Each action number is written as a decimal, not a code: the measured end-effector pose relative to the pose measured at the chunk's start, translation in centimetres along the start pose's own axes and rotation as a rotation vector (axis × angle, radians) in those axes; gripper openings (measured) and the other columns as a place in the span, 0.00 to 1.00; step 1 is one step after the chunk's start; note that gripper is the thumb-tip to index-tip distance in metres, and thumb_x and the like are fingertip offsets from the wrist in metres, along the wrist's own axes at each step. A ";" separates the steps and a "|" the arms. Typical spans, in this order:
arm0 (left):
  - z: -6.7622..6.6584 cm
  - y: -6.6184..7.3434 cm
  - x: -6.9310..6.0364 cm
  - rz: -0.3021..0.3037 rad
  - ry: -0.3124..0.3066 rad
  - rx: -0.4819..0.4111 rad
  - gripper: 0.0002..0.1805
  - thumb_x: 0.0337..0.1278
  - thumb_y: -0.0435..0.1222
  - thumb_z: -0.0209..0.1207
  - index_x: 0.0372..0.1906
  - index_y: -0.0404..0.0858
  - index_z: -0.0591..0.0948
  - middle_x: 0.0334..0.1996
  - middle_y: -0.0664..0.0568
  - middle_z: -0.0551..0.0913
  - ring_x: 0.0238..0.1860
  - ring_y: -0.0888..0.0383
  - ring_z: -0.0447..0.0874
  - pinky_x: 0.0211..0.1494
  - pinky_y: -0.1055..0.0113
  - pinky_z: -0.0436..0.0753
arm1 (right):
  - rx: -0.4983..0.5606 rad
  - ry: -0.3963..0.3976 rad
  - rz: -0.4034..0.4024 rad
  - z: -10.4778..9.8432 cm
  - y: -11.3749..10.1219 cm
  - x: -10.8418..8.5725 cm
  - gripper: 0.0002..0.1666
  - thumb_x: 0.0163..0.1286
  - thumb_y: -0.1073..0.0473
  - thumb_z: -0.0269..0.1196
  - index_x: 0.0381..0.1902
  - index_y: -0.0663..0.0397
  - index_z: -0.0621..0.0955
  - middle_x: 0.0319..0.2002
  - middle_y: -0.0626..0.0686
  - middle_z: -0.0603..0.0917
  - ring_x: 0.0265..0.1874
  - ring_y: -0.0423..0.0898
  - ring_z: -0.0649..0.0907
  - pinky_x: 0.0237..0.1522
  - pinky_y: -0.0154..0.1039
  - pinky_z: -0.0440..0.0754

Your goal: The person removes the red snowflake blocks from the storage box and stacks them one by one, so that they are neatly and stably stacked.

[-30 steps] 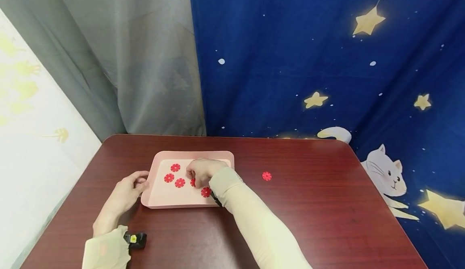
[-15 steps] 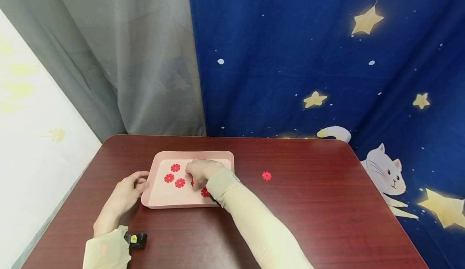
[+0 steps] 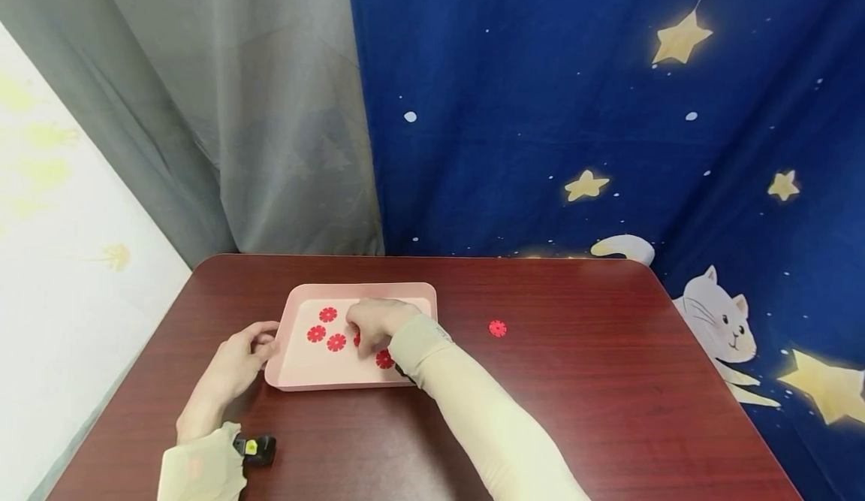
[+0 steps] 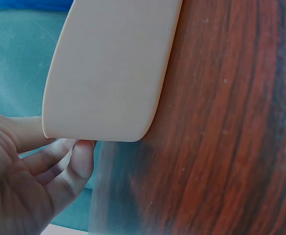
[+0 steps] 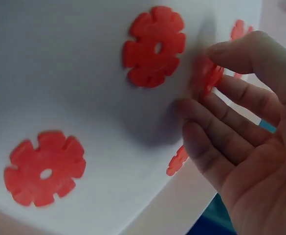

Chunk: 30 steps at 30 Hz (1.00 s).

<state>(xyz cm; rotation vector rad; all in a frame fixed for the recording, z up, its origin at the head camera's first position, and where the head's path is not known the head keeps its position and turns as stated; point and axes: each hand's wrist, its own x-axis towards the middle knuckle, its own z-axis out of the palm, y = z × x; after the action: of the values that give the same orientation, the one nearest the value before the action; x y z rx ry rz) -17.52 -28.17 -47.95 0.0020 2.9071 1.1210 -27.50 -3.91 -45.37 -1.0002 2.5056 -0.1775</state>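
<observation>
A shallow pink tray [image 3: 292, 378] holds several flat red notched discs, one [image 3: 327, 314] near its far side. My left hand [image 3: 228, 369] grips the tray's left end; in the left wrist view that hand's [image 4: 35, 178] digits lie against the end wall and rim of the tray [image 4: 103, 73]. Over the tray, my right hand [image 3: 380, 322] is lowered with bent fingers. The right wrist view shows this hand [image 5: 248, 117] pinching a tilted red disc [image 5: 213, 76] between thumb and finger, with other discs [image 5: 155, 46] flat beside it.
One more red disc [image 3: 497, 328] lies on the dark red wooden table [image 3: 595, 381], right of the tray. Grey and blue curtains [image 3: 486, 110] hang behind the table's far edge. A black device [image 3: 260, 450] is strapped at my left wrist.
My right hand has turned slightly, covering more of the disc beneath it than a second ago. My left hand stays at the tray's end, and the tray keeps its place.
</observation>
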 end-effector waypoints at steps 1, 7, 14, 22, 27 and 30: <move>0.0 0.0 0.0 0.000 0.001 0.003 0.21 0.68 0.33 0.56 0.62 0.31 0.73 0.40 0.43 0.81 0.35 0.53 0.81 0.38 0.60 0.77 | 0.028 0.013 -0.001 -0.1 0.2 -0.1 0.13 0.51 0.57 0.75 0.29 0.44 0.79 0.27 0.43 0.78 0.28 0.39 0.76 0.26 0.32 0.73; 0.0 0.0 0.2 -0.003 0.005 0.015 0.21 0.68 0.33 0.56 0.62 0.32 0.72 0.40 0.44 0.81 0.36 0.52 0.80 0.38 0.59 0.77 | 0.242 0.093 -0.102 -1.0 1.3 -0.3 0.14 0.53 0.60 0.75 0.33 0.48 0.79 0.28 0.47 0.77 0.28 0.40 0.74 0.29 0.30 0.70; 0.2 -0.1 0.2 -0.003 0.010 0.018 0.20 0.67 0.32 0.55 0.62 0.32 0.73 0.40 0.44 0.81 0.36 0.52 0.80 0.39 0.59 0.77 | 0.416 0.200 -0.236 -1.7 1.5 -0.8 0.15 0.53 0.63 0.73 0.37 0.50 0.79 0.27 0.48 0.77 0.27 0.38 0.74 0.30 0.29 0.70; 0.2 -0.2 0.1 0.000 0.011 0.029 0.20 0.68 0.33 0.56 0.62 0.32 0.73 0.40 0.44 0.81 0.36 0.53 0.80 0.38 0.59 0.77 | 0.559 0.385 -0.299 -2.6 2.0 -4.2 0.19 0.55 0.62 0.73 0.45 0.50 0.80 0.32 0.49 0.80 0.30 0.39 0.78 0.35 0.30 0.77; 0.2 -0.2 0.1 -0.002 0.004 0.019 0.21 0.68 0.33 0.56 0.62 0.31 0.72 0.40 0.43 0.81 0.35 0.53 0.80 0.37 0.59 0.77 | 0.592 0.510 -0.305 -2.4 3.2 -7.2 0.20 0.56 0.61 0.72 0.47 0.50 0.80 0.33 0.50 0.80 0.29 0.40 0.79 0.35 0.32 0.78; 0.2 -0.1 0.1 -0.006 0.007 0.022 0.21 0.67 0.33 0.57 0.62 0.31 0.73 0.40 0.44 0.81 0.35 0.53 0.80 0.37 0.59 0.77 | 0.619 0.592 -0.334 -1.9 4.3 -8.7 0.21 0.55 0.63 0.72 0.47 0.54 0.80 0.34 0.54 0.80 0.29 0.42 0.79 0.33 0.34 0.79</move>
<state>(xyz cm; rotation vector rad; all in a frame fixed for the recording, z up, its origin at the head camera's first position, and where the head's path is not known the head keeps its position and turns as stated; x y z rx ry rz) -17.62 -28.10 -48.16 -0.0107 2.9236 1.0908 -25.40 5.08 -41.83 -1.1885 2.4459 -1.4326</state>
